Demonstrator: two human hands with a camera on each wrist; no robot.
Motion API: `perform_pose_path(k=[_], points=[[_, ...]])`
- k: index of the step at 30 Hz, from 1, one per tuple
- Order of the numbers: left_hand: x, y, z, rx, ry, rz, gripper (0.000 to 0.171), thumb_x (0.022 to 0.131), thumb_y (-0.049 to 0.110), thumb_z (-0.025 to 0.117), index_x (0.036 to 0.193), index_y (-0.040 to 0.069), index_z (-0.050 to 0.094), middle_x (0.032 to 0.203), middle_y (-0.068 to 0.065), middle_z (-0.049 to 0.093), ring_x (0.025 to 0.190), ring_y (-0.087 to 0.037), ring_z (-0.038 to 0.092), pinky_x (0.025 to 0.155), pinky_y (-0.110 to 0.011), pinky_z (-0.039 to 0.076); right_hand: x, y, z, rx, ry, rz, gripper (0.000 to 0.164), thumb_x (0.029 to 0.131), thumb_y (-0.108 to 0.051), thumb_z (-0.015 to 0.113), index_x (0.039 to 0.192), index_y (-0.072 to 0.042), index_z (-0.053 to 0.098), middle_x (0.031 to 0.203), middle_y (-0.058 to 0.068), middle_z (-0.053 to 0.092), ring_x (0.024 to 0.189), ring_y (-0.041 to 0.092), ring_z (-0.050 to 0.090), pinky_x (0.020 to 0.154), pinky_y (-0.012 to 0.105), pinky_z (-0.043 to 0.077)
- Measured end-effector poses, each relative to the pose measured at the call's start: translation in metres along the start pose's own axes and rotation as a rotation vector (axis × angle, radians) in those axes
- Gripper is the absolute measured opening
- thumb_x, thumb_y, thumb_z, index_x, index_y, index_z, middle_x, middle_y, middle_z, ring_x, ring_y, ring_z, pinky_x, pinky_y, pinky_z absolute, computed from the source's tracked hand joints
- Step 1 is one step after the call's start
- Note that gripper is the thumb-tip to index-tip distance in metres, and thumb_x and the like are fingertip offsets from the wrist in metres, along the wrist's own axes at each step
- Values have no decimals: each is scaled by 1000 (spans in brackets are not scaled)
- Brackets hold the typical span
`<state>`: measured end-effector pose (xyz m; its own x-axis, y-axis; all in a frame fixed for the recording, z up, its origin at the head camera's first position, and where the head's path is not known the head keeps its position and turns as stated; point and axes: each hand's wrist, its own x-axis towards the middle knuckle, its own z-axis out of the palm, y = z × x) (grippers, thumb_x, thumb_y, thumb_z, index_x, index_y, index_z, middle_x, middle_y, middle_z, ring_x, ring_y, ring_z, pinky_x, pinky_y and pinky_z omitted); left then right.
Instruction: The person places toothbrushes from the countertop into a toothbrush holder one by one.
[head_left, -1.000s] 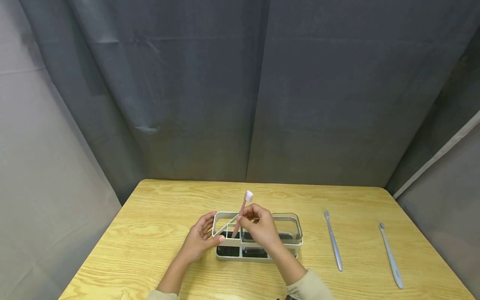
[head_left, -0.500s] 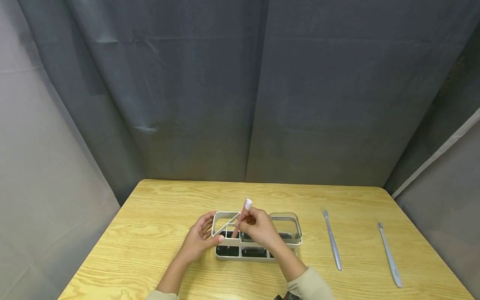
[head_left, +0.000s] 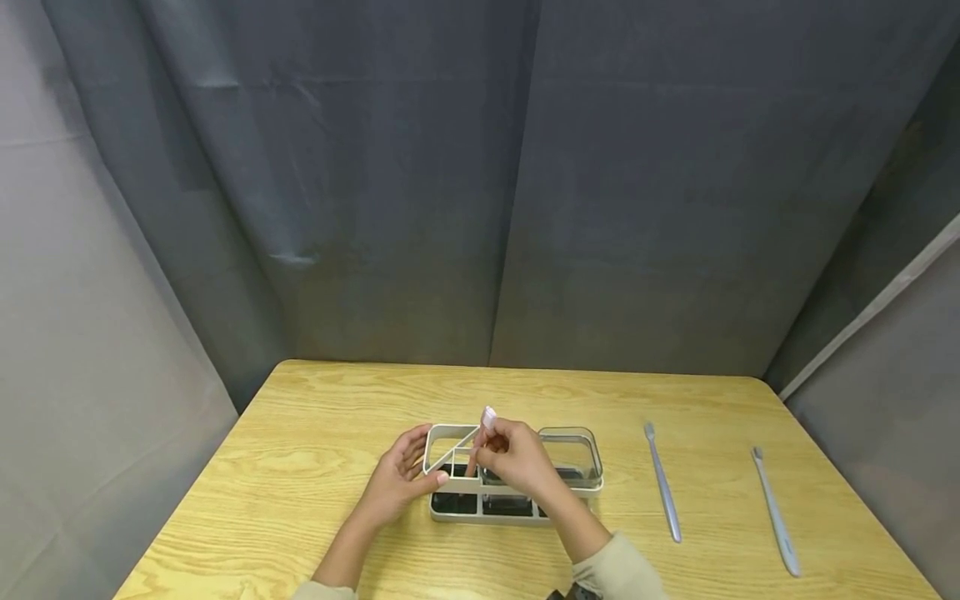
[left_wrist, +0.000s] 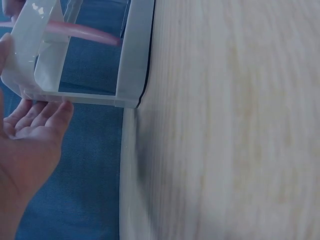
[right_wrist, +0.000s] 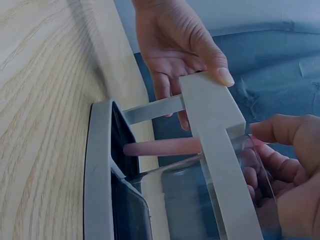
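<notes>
A white two-tier toothbrush holder with dark base pads stands on the table. My left hand grips its upper frame at the left end, thumb on the front and fingers around the side and back. My right hand pinches a pink toothbrush, bristles up, inside one of the small upper openings. In the right wrist view the pink handle passes through the upper frame, its tip close to the dark base; whether they touch I cannot tell. The left wrist view shows the handle between the tiers.
A clear cup sits in the holder's right part, partly behind my right hand. To the right lie two more toothbrushes, a bluish-purple one and a pale blue one. Grey curtains hang behind the wooden table.
The pink toothbrush has moved down through the holder's opening, its head now just above my right fingers. My left hand stays in place on the frame.
</notes>
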<state>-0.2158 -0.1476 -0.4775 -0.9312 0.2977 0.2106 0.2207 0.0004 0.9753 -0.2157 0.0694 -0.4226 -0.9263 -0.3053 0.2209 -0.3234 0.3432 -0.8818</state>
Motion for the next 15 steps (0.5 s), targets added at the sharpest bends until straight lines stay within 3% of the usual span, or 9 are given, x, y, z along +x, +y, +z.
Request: perform_pose_path(k=[5,8,15], points=[[0,1,-1,3,5,-3,76,78,7,75,139,-2,32,140,-21,38,129,-36,33,104,-42,29,1,2,2,-47,-10,-23,4,79,0,64,79,-3,62,66,1,59,55,11,48,44,20,38],[0,2,-1,-6,10,-14,75,77,5,75,139,-2,33,140,-21,38,130,-35,33,105,-42,29,-1,-5,0,-20,-14,-20,4,80,1,64,82,-1,62,67,2,60,58,11,49,46,20,40],[1,0,0,-13,2,-6,75,77,6,75,139,-2,33,140,-22,37,130,-38,32,105,-41,28,-19,-35,-22,81,-63,-30,17,85,2,61,101,8,59,88,14,61,76,23,55,66,28,49]])
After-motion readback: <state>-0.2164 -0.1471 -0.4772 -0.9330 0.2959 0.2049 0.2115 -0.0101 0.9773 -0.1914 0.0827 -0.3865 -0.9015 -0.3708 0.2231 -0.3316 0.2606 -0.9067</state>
